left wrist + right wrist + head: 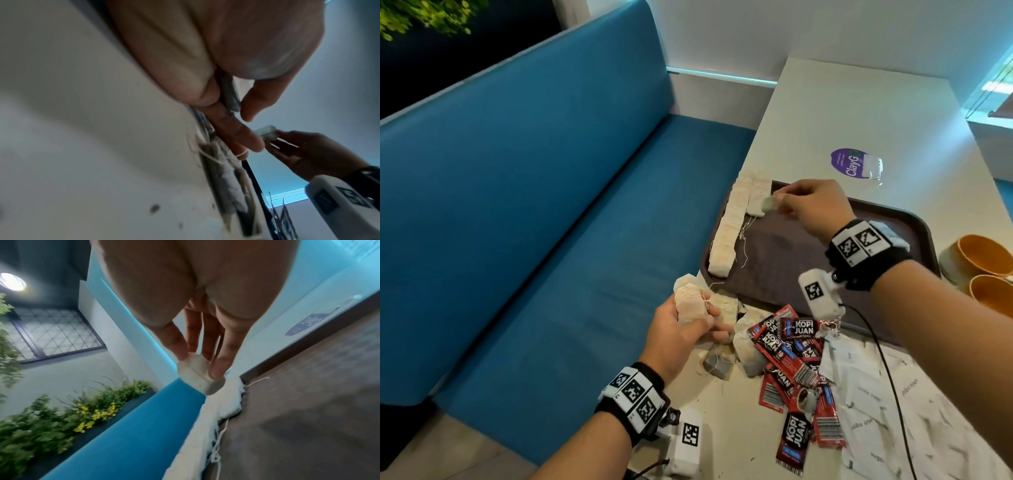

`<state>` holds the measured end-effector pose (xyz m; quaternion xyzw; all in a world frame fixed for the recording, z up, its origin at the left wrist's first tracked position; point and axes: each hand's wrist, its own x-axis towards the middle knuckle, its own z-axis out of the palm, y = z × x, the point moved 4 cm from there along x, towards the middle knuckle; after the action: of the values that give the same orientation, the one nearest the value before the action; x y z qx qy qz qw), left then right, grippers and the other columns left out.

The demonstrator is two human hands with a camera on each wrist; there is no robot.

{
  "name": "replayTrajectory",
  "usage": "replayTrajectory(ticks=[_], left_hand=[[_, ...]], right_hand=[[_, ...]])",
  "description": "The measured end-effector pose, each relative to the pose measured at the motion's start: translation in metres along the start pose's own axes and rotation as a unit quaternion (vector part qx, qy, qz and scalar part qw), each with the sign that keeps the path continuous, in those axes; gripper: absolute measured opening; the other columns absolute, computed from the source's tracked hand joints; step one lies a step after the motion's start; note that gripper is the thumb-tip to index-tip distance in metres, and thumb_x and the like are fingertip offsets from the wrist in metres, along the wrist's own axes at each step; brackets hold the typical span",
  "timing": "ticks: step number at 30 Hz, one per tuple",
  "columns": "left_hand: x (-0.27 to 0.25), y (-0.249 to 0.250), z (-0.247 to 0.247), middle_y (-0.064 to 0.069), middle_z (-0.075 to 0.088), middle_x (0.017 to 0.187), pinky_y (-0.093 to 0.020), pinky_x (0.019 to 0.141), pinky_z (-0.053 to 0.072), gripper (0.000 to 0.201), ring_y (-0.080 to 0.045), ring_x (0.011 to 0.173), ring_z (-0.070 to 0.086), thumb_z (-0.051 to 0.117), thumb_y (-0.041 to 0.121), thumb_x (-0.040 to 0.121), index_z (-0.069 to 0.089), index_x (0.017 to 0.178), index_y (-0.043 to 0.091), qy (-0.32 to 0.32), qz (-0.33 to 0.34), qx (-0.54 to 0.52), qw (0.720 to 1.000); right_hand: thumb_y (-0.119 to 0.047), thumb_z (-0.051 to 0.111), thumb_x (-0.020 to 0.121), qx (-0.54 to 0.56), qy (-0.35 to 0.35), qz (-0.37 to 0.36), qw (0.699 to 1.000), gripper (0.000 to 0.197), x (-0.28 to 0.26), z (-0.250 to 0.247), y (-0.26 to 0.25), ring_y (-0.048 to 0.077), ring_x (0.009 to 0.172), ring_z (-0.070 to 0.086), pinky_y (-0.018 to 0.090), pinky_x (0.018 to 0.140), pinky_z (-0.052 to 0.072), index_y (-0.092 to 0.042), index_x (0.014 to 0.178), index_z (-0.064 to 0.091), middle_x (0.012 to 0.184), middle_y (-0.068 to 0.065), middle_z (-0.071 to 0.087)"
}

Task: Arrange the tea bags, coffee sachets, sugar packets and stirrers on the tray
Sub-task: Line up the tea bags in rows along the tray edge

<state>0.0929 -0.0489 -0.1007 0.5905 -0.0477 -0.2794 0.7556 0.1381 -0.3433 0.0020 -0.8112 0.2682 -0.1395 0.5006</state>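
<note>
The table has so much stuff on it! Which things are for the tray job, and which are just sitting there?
For the job:
tray
tea bags in rows
tea bags held in left hand
tea bag in right hand
coffee sachets
white packets

Just lying about:
orange bowls
purple sticker
blue bench

Both forearms are bare, with no sleeves in view. The left hand has a black fabric wrist strap wrapped in white panels printed with black square codes. A white box-shaped camera with one such code hangs below it on a black bracket. The right hand wears a matching black coded band, its white boxy camera unit trailing a thin black cable.
</note>
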Motion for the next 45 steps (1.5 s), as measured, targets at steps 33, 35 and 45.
replayTrajectory(ticks=[33,35,45], left_hand=[[0.002,-0.004,-0.003,-0.023,0.067,0.099,-0.048,0.076,0.062,0.024,-0.056,0.092,0.07,0.055,-0.015,0.096,0.054,0.117,-0.003,-0.004,-0.011,0.0,1.0],[0.002,-0.004,-0.002,-0.025,0.066,0.102,-0.05,0.078,0.063,0.025,-0.052,0.092,0.072,0.055,-0.015,0.096,0.054,0.118,-0.004,-0.004,-0.011,0.0,1.0],[0.002,-0.002,-0.001,-0.018,0.068,0.097,-0.049,0.07,0.064,0.024,-0.048,0.088,0.074,0.055,-0.014,0.097,0.054,0.117,-0.001,-0.003,-0.008,0.0,1.0]], right_hand=[[-0.017,0.085,0.081,-0.127,-0.077,0.031,0.989,0.017,0.062,0.036,0.034,0.018,0.07,0.064,0.037,0.071,0.063,-0.017,0.096,0.076,0.082,0.005,0.069],[-0.025,0.09,0.075,-0.179,-0.115,0.013,0.977,0.022,0.06,0.04,0.035,0.017,0.074,0.065,0.038,0.075,0.061,-0.022,0.092,0.077,0.078,0.0,0.069],[-0.029,0.088,0.077,-0.207,-0.112,0.006,0.972,0.025,0.06,0.043,0.032,0.023,0.091,0.07,0.042,0.088,0.06,-0.028,0.098,0.075,0.091,0.002,0.071]])
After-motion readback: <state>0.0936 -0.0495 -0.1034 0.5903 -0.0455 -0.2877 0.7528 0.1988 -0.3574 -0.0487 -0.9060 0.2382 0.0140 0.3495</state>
